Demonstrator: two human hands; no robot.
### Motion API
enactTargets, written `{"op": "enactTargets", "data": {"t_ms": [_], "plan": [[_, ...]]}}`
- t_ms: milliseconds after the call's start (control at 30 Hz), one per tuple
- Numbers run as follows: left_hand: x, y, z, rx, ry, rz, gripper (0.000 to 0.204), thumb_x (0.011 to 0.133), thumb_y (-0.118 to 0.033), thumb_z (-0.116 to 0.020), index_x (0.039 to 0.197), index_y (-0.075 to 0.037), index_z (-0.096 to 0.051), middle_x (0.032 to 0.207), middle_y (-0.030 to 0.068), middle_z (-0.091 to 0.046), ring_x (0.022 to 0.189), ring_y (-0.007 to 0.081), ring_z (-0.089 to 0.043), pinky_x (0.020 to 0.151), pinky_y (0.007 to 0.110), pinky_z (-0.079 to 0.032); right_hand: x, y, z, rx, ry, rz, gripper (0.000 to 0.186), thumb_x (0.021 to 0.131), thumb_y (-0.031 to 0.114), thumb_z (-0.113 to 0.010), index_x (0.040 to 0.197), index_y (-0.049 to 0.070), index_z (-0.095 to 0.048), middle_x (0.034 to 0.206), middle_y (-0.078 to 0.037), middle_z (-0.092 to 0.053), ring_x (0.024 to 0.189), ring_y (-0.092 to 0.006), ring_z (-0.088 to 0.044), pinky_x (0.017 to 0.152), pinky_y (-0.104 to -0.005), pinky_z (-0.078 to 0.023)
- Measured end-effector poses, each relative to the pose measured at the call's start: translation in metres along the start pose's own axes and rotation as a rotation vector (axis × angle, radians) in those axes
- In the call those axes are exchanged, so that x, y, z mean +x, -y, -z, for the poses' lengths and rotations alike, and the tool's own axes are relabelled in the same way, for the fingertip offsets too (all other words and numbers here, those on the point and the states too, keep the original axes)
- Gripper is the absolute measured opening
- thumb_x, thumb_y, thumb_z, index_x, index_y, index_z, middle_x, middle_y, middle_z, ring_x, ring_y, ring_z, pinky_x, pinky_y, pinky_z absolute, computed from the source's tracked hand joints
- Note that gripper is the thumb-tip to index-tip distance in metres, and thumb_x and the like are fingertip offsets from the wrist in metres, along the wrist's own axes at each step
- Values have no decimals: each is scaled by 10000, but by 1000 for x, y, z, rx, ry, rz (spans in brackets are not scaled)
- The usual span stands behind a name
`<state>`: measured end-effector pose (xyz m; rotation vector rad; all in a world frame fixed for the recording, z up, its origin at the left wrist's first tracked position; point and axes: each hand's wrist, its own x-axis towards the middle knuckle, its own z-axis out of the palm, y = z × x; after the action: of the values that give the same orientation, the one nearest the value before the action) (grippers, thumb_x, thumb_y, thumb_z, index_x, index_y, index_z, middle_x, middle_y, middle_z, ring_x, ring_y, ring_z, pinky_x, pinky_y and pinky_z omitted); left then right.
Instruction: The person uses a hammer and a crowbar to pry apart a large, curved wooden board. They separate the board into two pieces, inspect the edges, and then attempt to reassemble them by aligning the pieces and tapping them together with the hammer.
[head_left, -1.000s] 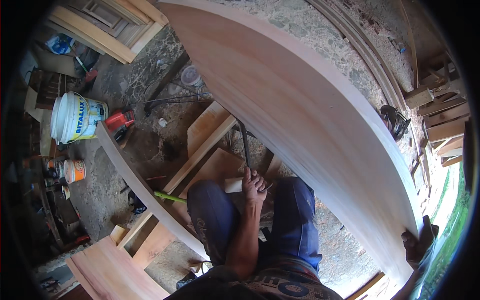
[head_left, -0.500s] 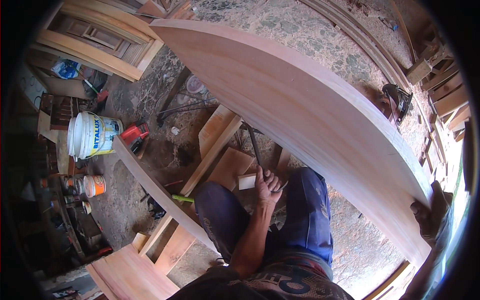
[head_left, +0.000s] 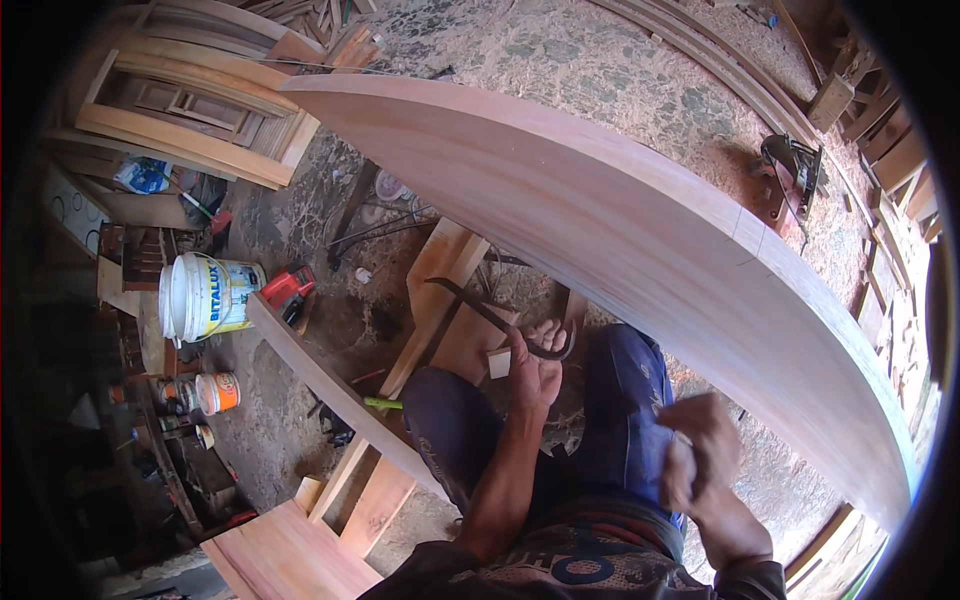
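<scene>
Between the knees, a dark curved metal tool is gripped at its hooked end by the left hand, fingers closed around it. The right hand is blurred, held near the right thigh under the long wooden board; its grip cannot be told. A white bucket lies tipped on the left floor, contents unseen.
</scene>
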<state>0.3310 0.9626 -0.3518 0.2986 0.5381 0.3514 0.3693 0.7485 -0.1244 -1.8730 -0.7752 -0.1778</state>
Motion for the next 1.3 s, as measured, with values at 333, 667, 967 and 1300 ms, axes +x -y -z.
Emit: {"op": "enactTargets", "data": {"t_ms": [333, 667, 967, 1300], "plan": [[29, -56, 17, 190, -6, 122, 370, 953, -467, -583, 1089, -125, -617, 1185, 69, -660, 1102, 207, -592, 975, 379, -479, -8, -109, -261, 970, -56, -1130, 380, 995, 361, -579, 1157, 17, -570, 1038, -91, -662, 954, -161, -601, 849, -348, -496], [64, -149, 76, 405, -315, -61, 206, 990, -256, -588, 1125, -101, -604, 1095, 65, -653, 1009, 214, -621, 878, 374, -518, -16, -116, -290, 1057, 97, -1055, 284, 985, 271, -596, 1119, 22, -572, 1010, -105, -670, 957, -193, -643, 849, -339, -510], [68, -97, 7, 794, -118, 184, 107, 956, -139, -621, 1040, -75, -604, 920, 45, -649, 761, 155, -649, 659, 360, -602, -20, -88, -198, -619, 257, -186, 749, 804, 228, -698, 1434, -31, -385, 1180, -192, -607, 1195, -355, -541, 1144, -485, -284], [88, -69, 11, 1014, -89, 333, 141, 979, -118, -575, 1075, -25, -620, 921, 95, -684, 783, 175, -662, 669, 310, -581, -41, -126, -224, -565, 563, -159, 610, 845, 144, -580, 1397, -66, -425, 850, -118, -636, 738, -258, -659, 715, -418, -533]]}}
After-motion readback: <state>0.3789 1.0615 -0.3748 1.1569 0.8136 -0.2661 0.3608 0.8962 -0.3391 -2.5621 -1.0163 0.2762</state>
